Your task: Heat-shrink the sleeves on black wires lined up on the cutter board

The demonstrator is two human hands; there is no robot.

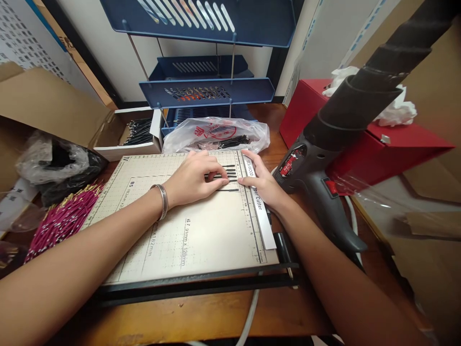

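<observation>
On the cream gridded board of a paper cutter [219,230], several thin black wire-like pieces [231,173] lie side by side near the right edge. My left hand [196,179], with a metal bracelet at its wrist, rests on the board. Its thumb and forefinger are pinched on one of these black pieces. My right hand [264,185] lies over the cutter's labelled right edge strip [261,216]. Its thumb points inward and touches the board near the ends of the pieces, and the forefinger stretches forward, apart from the thumb. The other right fingers are hidden beyond the edge.
A black heat gun [324,158] stands at right before a red box [309,103]. Behind the board lie a plastic bag [216,132] and a carton of black wires [139,132]. Purple wires [68,216] lie left. A blue rack [209,91] stands at the back.
</observation>
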